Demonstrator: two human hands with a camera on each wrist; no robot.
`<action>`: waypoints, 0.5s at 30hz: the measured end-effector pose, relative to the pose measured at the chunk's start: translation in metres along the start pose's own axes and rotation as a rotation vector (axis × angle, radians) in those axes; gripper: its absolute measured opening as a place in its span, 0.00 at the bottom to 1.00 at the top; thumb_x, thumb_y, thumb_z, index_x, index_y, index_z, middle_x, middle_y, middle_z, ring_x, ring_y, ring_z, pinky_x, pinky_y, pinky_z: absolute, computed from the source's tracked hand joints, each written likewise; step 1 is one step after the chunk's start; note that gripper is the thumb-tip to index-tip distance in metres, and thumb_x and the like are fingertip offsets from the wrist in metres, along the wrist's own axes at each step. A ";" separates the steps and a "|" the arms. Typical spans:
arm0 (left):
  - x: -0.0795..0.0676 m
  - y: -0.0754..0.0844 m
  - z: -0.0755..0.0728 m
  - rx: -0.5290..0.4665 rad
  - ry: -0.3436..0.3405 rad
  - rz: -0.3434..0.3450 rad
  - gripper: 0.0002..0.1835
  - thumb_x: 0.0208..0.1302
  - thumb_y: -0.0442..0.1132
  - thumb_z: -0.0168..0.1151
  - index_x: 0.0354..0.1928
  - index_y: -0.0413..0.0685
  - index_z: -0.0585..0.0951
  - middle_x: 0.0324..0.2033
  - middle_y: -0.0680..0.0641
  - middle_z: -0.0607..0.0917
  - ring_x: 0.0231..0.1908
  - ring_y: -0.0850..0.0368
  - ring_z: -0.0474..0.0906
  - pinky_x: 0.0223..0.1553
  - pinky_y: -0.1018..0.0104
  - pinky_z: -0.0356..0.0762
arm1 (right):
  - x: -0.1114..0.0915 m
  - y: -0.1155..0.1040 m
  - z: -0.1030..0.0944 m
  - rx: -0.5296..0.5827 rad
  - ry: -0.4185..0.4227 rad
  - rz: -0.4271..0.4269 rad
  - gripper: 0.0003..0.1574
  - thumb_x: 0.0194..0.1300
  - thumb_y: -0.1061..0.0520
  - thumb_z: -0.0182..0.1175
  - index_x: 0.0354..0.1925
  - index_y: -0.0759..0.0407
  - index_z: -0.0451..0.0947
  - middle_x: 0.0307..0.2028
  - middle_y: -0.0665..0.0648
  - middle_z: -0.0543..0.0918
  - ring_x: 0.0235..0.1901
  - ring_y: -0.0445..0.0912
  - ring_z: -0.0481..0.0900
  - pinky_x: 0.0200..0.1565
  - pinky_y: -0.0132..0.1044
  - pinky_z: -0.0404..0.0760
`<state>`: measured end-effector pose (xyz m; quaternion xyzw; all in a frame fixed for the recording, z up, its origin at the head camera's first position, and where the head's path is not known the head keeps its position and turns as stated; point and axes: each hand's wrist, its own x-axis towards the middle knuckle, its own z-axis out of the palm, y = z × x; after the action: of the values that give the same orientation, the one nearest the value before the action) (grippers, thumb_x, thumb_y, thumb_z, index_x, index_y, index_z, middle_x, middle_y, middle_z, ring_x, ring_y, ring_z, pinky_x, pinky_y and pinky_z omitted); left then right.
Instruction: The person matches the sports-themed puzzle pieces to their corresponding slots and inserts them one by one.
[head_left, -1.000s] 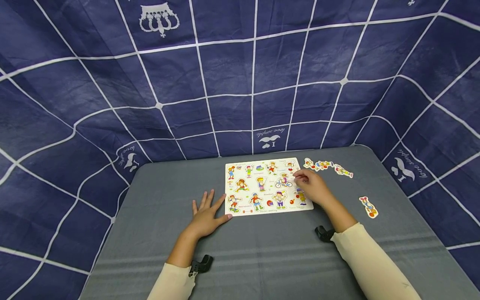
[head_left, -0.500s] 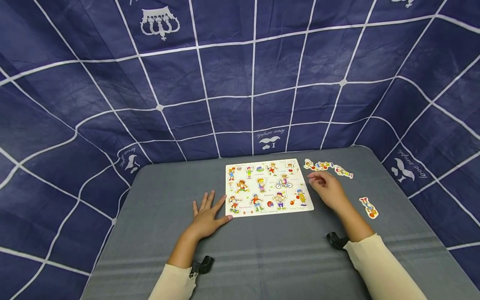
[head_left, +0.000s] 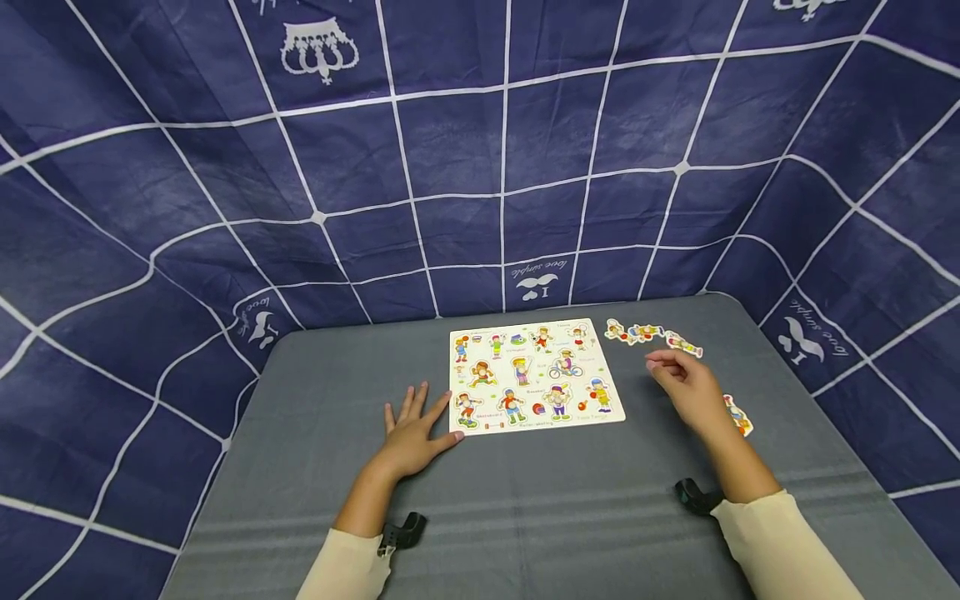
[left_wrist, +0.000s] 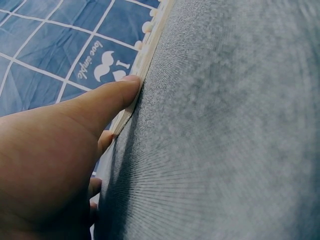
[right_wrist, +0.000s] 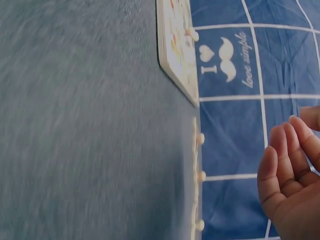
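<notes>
Cream board, knobbed, printed with bright sports figures, lay far-centre on grey cloth. We had our left hand splayed, touching its left edge; our right hand hovered rightward, fingers loosely bent, empty.

- Puzzle board: frame centre, flat on grey table.
- Left hand: lower centre-left, fingers spread, touching board.
- Right hand: centre-right, apart from board.
- Loose pieces: right of board.
</notes>
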<state>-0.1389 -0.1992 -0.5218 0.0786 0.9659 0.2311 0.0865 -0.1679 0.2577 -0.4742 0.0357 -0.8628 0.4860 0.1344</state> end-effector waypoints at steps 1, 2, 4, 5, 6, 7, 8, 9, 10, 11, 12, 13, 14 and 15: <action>0.000 0.000 0.000 -0.002 0.000 0.001 0.44 0.64 0.71 0.59 0.79 0.69 0.59 0.82 0.42 0.44 0.81 0.39 0.32 0.72 0.27 0.21 | -0.002 0.001 -0.003 0.003 0.003 0.003 0.15 0.72 0.56 0.62 0.50 0.66 0.83 0.33 0.38 0.80 0.31 0.26 0.76 0.34 0.19 0.74; -0.001 0.000 0.000 -0.001 0.001 0.003 0.44 0.64 0.71 0.59 0.79 0.69 0.59 0.82 0.42 0.45 0.81 0.39 0.33 0.72 0.27 0.22 | -0.004 0.002 -0.006 0.002 0.009 0.005 0.15 0.72 0.56 0.62 0.51 0.65 0.83 0.33 0.37 0.80 0.31 0.26 0.76 0.33 0.20 0.74; -0.001 0.000 0.000 -0.004 -0.001 0.004 0.44 0.64 0.71 0.58 0.79 0.68 0.59 0.82 0.42 0.45 0.81 0.39 0.32 0.72 0.26 0.22 | -0.007 0.004 -0.012 -0.001 0.016 0.010 0.16 0.72 0.57 0.62 0.51 0.66 0.83 0.33 0.35 0.80 0.31 0.25 0.75 0.33 0.20 0.74; -0.002 0.000 0.000 -0.005 -0.002 0.005 0.44 0.64 0.71 0.58 0.79 0.68 0.59 0.82 0.42 0.44 0.81 0.39 0.32 0.72 0.26 0.22 | -0.009 0.005 -0.014 -0.001 0.021 0.013 0.16 0.72 0.57 0.62 0.51 0.66 0.83 0.33 0.34 0.79 0.30 0.25 0.75 0.33 0.20 0.73; -0.002 0.000 0.000 -0.008 0.000 0.007 0.44 0.64 0.71 0.58 0.79 0.68 0.60 0.81 0.41 0.45 0.81 0.38 0.32 0.72 0.26 0.22 | -0.010 0.007 -0.017 -0.002 0.026 0.015 0.16 0.72 0.57 0.62 0.51 0.66 0.83 0.33 0.33 0.79 0.31 0.25 0.75 0.33 0.20 0.73; -0.002 0.001 0.000 -0.011 0.002 0.009 0.44 0.64 0.71 0.59 0.78 0.68 0.60 0.81 0.41 0.45 0.81 0.38 0.32 0.72 0.26 0.22 | -0.011 0.009 -0.019 -0.006 0.032 0.018 0.16 0.72 0.57 0.62 0.51 0.67 0.82 0.32 0.32 0.79 0.30 0.25 0.75 0.32 0.20 0.73; -0.002 0.001 0.000 -0.012 0.003 0.009 0.44 0.64 0.71 0.59 0.78 0.68 0.60 0.81 0.41 0.45 0.81 0.38 0.33 0.71 0.25 0.23 | -0.013 0.011 -0.021 -0.009 0.035 0.020 0.16 0.72 0.56 0.62 0.51 0.67 0.82 0.32 0.31 0.79 0.30 0.26 0.76 0.32 0.20 0.73; -0.002 0.001 0.000 -0.011 0.002 0.008 0.44 0.64 0.71 0.59 0.78 0.68 0.60 0.81 0.41 0.45 0.81 0.38 0.32 0.72 0.25 0.22 | -0.014 0.013 -0.023 -0.008 0.038 0.024 0.17 0.72 0.56 0.62 0.51 0.68 0.81 0.32 0.31 0.79 0.30 0.27 0.76 0.32 0.20 0.73; -0.002 0.001 0.000 -0.011 0.003 0.009 0.44 0.64 0.71 0.59 0.78 0.68 0.60 0.81 0.41 0.45 0.81 0.38 0.32 0.72 0.25 0.23 | -0.015 0.015 -0.025 -0.009 0.041 0.028 0.17 0.72 0.56 0.61 0.50 0.69 0.81 0.31 0.30 0.79 0.30 0.27 0.77 0.32 0.20 0.73; -0.002 0.002 -0.001 -0.012 0.004 0.009 0.44 0.64 0.71 0.59 0.78 0.68 0.60 0.81 0.41 0.45 0.81 0.38 0.32 0.71 0.25 0.23 | -0.017 0.016 -0.028 -0.009 0.043 0.033 0.17 0.72 0.56 0.61 0.50 0.69 0.81 0.31 0.30 0.80 0.30 0.28 0.77 0.32 0.21 0.73; -0.002 0.002 -0.001 -0.013 0.005 0.010 0.44 0.64 0.71 0.59 0.78 0.68 0.60 0.81 0.41 0.45 0.81 0.38 0.32 0.71 0.25 0.22 | -0.018 0.017 -0.030 -0.012 0.046 0.037 0.17 0.72 0.56 0.61 0.50 0.69 0.81 0.31 0.30 0.80 0.30 0.28 0.77 0.32 0.21 0.73; -0.001 0.002 -0.001 -0.012 0.005 0.009 0.44 0.64 0.71 0.58 0.78 0.68 0.60 0.81 0.41 0.45 0.81 0.38 0.32 0.71 0.25 0.22 | -0.019 0.018 -0.032 -0.017 0.047 0.041 0.18 0.73 0.55 0.61 0.50 0.70 0.80 0.31 0.30 0.80 0.30 0.27 0.78 0.32 0.20 0.73; -0.001 0.002 -0.001 -0.013 0.004 0.009 0.44 0.64 0.71 0.58 0.78 0.68 0.60 0.81 0.41 0.45 0.81 0.38 0.32 0.71 0.25 0.22 | -0.020 0.019 -0.035 -0.016 0.047 0.041 0.18 0.73 0.55 0.61 0.50 0.70 0.80 0.32 0.31 0.81 0.30 0.28 0.78 0.32 0.20 0.73; -0.001 0.001 -0.001 -0.012 0.004 0.008 0.44 0.64 0.72 0.58 0.78 0.68 0.60 0.82 0.41 0.44 0.81 0.38 0.32 0.71 0.25 0.22 | -0.021 0.019 -0.037 -0.017 0.050 0.041 0.19 0.73 0.55 0.61 0.50 0.70 0.80 0.32 0.33 0.81 0.30 0.27 0.78 0.32 0.20 0.73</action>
<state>-0.1382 -0.1987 -0.5201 0.0816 0.9643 0.2374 0.0839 -0.1440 0.2979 -0.4770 0.0047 -0.8638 0.4822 0.1462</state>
